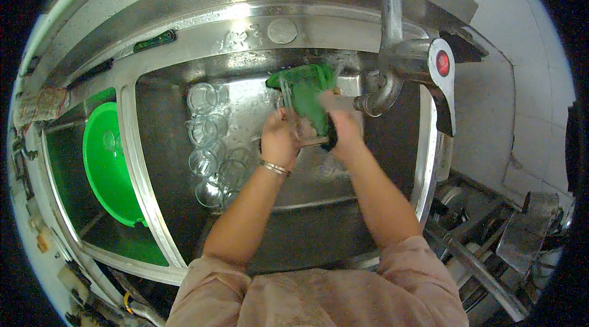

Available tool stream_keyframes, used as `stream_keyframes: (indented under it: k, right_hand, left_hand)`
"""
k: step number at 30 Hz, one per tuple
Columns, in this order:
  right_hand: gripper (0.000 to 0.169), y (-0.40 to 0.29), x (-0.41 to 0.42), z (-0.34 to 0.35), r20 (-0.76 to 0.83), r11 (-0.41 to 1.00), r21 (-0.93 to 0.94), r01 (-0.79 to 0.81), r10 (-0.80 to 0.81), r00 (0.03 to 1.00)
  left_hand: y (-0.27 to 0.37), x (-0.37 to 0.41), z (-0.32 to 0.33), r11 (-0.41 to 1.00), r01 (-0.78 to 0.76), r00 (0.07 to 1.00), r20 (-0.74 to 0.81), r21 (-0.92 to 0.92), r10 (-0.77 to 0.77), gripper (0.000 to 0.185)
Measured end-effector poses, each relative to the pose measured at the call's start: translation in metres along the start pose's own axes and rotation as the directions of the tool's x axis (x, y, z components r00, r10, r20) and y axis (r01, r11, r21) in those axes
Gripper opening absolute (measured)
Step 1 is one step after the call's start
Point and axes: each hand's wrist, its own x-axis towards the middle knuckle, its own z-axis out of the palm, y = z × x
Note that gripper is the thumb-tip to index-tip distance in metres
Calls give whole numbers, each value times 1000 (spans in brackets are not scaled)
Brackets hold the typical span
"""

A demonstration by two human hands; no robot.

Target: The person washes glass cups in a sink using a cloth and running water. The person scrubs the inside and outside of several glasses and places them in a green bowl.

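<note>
My left hand (280, 139) and my right hand (341, 122) hold a clear container (306, 127) between them in the steel sink basin (317, 184). Its rim and walls are blurred. A green plastic item (310, 85) is in or directly behind the container; its exact kind is hard to tell. My right hand lies beside the spout of the metal faucet (389, 97), whose outlet points at the container. Water blurs the space there. Several clear glass mugs (202, 130) stand on the basin floor to the left of my left hand.
A second basin at the left holds a green plastic tub (103, 166) with glassware inside. On the sink's back ledge lie a round metal disc (282, 31) and a dark green object (155, 41). The faucet lever (444, 83) juts out at the right. Metal racks and utensils stand at the lower right.
</note>
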Motion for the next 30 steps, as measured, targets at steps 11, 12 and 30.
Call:
stream_keyframes:
  k: [11,12,30]
  right_hand:
    - [40,8,-39,25,217,512,-792,333,-274,937]
    - [41,2,-33,22,203,589,-734,340,-288,936]
    - [48,-21,1,7,-76,993,7,120,-119,990]
  left_hand:
    - [18,-13,0,283,-520,748,270,806,606,22]
    - [20,-20,7,269,-453,773,223,850,594,21]
    - [32,-23,17,654,-465,884,269,597,384,45]
